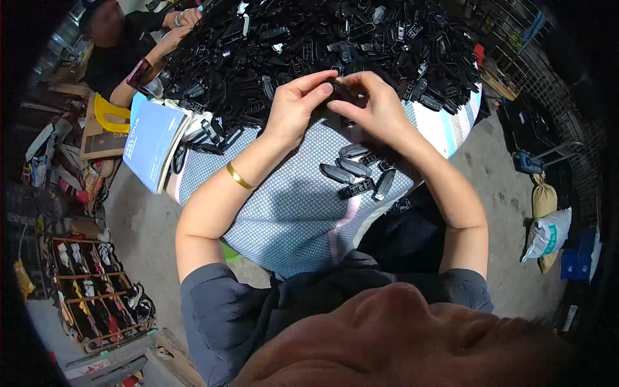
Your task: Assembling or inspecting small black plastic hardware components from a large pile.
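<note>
My left hand [291, 108] and my right hand [380, 109] meet at the near edge of a large heap of black plastic parts [271, 58]. Fingertips of both hands pinch a small dark plastic part [342, 86], mostly hidden by the fingers; its exact kind does not show. The left wrist wears a gold bangle [240, 175]. Below my right hand, several long black plastic parts [354, 168] lie loosely grouped on the patterned cloth [277, 206] over the table, some smooth and rounded, others with slots.
A blue spiral notebook [153, 145] rests at the table's left edge. Across at the far left, a co-worker's hand [187, 18] reaches to the heap. A cardboard box [100, 138] with a yellow ring stands beyond it. Sacks [548, 232] stand on the floor at right, a wooden rack [90, 290] at lower left.
</note>
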### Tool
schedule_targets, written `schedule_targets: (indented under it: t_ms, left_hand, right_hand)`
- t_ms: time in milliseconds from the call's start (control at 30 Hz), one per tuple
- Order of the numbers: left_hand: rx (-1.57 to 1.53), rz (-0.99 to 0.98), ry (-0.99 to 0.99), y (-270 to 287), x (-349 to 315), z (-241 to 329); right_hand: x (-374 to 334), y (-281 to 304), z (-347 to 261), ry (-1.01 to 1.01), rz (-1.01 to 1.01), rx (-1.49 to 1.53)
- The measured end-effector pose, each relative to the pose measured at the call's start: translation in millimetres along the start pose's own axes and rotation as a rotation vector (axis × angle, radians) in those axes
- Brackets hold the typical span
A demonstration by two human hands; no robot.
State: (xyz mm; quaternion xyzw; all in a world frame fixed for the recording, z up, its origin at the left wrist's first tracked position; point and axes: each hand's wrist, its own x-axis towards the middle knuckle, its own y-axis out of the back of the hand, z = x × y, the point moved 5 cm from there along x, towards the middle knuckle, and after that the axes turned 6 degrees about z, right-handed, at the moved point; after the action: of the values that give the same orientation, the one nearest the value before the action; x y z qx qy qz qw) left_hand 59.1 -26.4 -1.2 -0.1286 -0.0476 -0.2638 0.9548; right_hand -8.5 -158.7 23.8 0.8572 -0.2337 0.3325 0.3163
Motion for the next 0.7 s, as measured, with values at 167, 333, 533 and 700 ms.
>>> schedule_targets:
  t_ms: [167, 333, 533, 700]
  left_hand:
    - [0.025, -0.1, -0.026, -0.2, -0.7, 5.6]
    - [0.061, -0.123, -0.045, -1.7, -1.2, 9.1]
    - [0.708, -0.093, -0.366, -9.8, 3.9, 19.4]
    - [1.218, -0.193, -0.752, -24.2, 1.5, -0.8]
  right_hand:
    - [-4.5, -10.3, 7.5, -0.285, -0.357, 0.069]
    - [-3.9, -7.0, 4.5, -0.09, -0.263, 0.029]
    - [-5.4, 7.2, 11.6, 0.125, -0.515, -0.209]
    - [-17.1, 8.8, 12.1, 0.028, -0.976, 0.009]
